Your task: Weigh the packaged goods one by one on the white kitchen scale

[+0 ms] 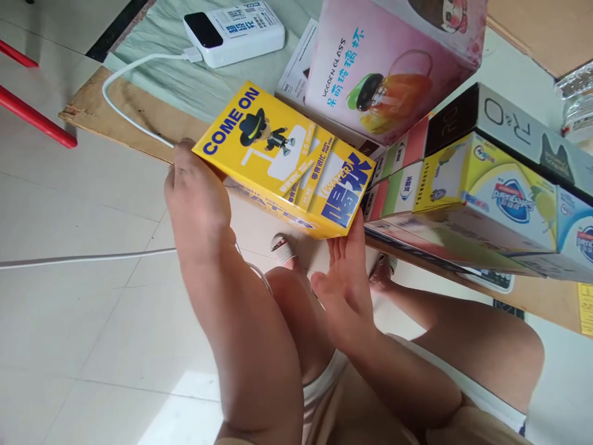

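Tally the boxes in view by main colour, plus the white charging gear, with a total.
Yellow "COME ON" carton, held by the left hand and right hand: 1
Pink glass-cup box: 1
Black-and-grey box: 1
Yellow-and-white soap box: 1
White power bank: 1
Total: 5

Floor (83, 204) left of the yellow box (287, 164): open tile, crossed only by a white cable (125, 108). Right side blocked by stacked cartons (486, 198), close against the box end. Beyond it, pink box (384, 68) and power bank (234, 31) obstruct. Knees (296, 296) crowd the space below.
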Demonstrator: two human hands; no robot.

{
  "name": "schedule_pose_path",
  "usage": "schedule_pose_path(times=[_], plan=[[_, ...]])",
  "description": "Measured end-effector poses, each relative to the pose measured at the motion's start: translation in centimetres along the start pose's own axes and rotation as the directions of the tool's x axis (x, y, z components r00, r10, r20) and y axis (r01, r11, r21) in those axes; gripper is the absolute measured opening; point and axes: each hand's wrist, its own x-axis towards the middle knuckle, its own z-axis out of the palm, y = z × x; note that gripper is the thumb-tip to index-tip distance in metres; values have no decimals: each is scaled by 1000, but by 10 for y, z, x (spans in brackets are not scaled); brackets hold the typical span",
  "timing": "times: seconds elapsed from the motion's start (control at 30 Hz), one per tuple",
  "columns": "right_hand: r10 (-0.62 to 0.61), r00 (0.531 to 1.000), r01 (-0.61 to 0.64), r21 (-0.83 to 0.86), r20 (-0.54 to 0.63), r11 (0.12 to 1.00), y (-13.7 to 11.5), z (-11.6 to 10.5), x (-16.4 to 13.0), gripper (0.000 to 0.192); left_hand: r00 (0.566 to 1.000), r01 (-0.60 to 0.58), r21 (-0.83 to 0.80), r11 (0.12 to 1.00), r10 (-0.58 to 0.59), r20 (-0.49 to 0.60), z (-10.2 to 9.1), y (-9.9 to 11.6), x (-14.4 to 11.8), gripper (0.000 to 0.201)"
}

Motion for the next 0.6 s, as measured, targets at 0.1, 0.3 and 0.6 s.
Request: schedule_pose_path(times=[0.1, 0.3, 0.6], plan=[[-27, 999, 30, -122, 26, 992, 11, -14, -26, 87, 992, 113, 46, 993, -111, -56, 3, 8, -5, 29], [-15, 997, 21, -76, 82, 997, 17, -15, -25, 89, 991, 130, -2, 992, -130, -28, 6, 14, -16, 25], [-37, 977, 68, -143, 211, 987, 18, -18, -36, 94, 984, 177, -46, 983, -178, -15, 13, 25, -21, 20]])
